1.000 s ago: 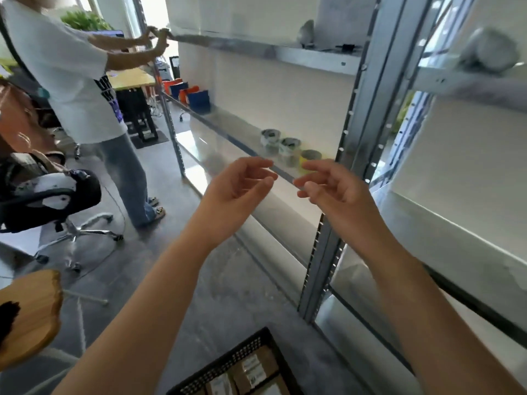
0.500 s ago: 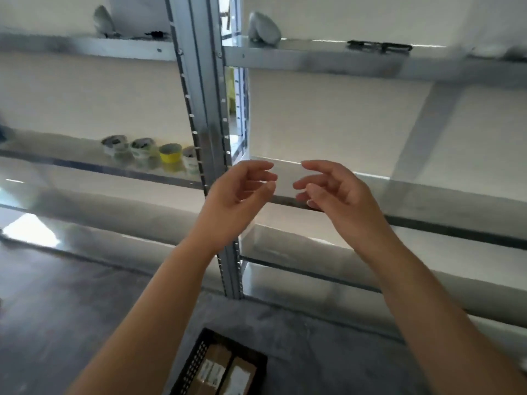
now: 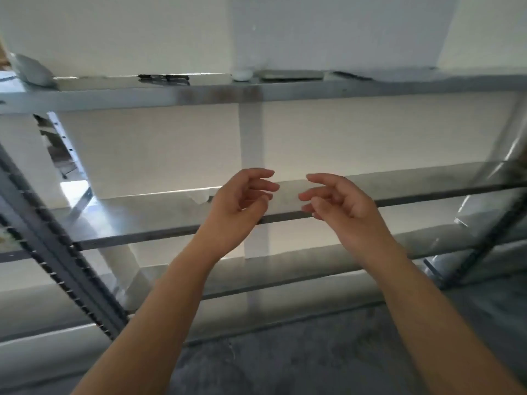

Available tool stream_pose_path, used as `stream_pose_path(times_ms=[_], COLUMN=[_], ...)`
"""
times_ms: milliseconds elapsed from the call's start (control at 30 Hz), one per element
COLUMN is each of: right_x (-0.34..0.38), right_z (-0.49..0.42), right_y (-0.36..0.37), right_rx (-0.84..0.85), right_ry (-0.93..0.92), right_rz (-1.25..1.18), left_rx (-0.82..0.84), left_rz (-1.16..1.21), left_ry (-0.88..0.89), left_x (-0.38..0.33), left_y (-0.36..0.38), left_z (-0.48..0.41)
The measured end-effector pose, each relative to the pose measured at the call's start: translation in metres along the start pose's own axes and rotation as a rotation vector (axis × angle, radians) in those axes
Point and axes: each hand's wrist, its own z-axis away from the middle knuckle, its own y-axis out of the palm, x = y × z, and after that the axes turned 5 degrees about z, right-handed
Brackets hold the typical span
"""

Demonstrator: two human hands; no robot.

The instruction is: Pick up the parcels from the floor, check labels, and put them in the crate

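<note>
My left hand [image 3: 242, 199] and my right hand [image 3: 339, 203] are raised side by side in front of me, a small gap between their fingertips. Both have loosely curled fingers and hold nothing. They hover in front of the middle shelf of a metal rack [image 3: 399, 199]. No parcel and no crate is in view.
The metal rack fills the view, with a slanted grey upright [image 3: 60, 258] at the left and another [image 3: 484, 246] at the right. The top shelf [image 3: 199, 94] carries a few small items. Grey floor [image 3: 285, 360] lies below, between my forearms.
The view has swung to the right along the rack. The black crate with parcels, the tape rolls and the other person have left the frame. My hands keep the same empty pose.
</note>
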Motion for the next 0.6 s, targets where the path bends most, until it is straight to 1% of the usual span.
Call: stream_pose_path(times_ms=[200, 333, 467, 600], right_x=[-0.037, -0.057, -0.071, -0.089], right_z=[0.028, 0.043, 0.055, 0.066], right_y=[-0.148, -0.228, -0.28, -0.324], right_rx=[-0.175, -0.268, -0.367, -0.476], right_ry=[0.02, 0.036, 0.067, 0.106], right_rz=[0.036, 0.094, 0.102, 0.139], left_rx=[0.143, 0.217, 0.283, 0.386], left_rz=[0.095, 0.145, 0.179, 0.214], left_ry=[0.03, 0.043, 0.037, 0.057], left_x=[-0.008, -0.012, -0.015, -0.015], left_y=[0.156, 0.243, 0.301, 0.358], left_z=[-0.039, -0.057, -0.073, -0.097])
